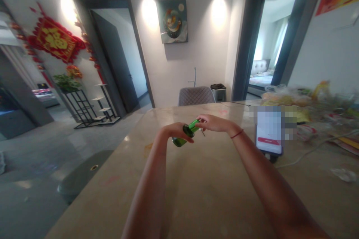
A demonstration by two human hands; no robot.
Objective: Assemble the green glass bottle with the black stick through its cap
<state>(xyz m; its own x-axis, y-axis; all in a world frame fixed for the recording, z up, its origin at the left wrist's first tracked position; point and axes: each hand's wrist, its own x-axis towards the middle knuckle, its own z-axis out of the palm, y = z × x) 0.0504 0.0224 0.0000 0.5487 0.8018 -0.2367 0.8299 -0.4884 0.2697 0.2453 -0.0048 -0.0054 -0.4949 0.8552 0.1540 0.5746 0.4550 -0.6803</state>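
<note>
Over the middle of the table, my left hand is closed around a green glass bottle, which is tilted with its narrow end up to the right. Its body is partly hidden by my fingers. My right hand, with a red string on the wrist, has its fingers closed on the narrow green end. A small thin piece sticks out below the right fingers; its kind is too small to make out.
Right of my right arm a phone stands upright, with a white cable by it. Cluttered bags and packets lie at the right back. A grey chair is at the far edge, a greenish stool at the left.
</note>
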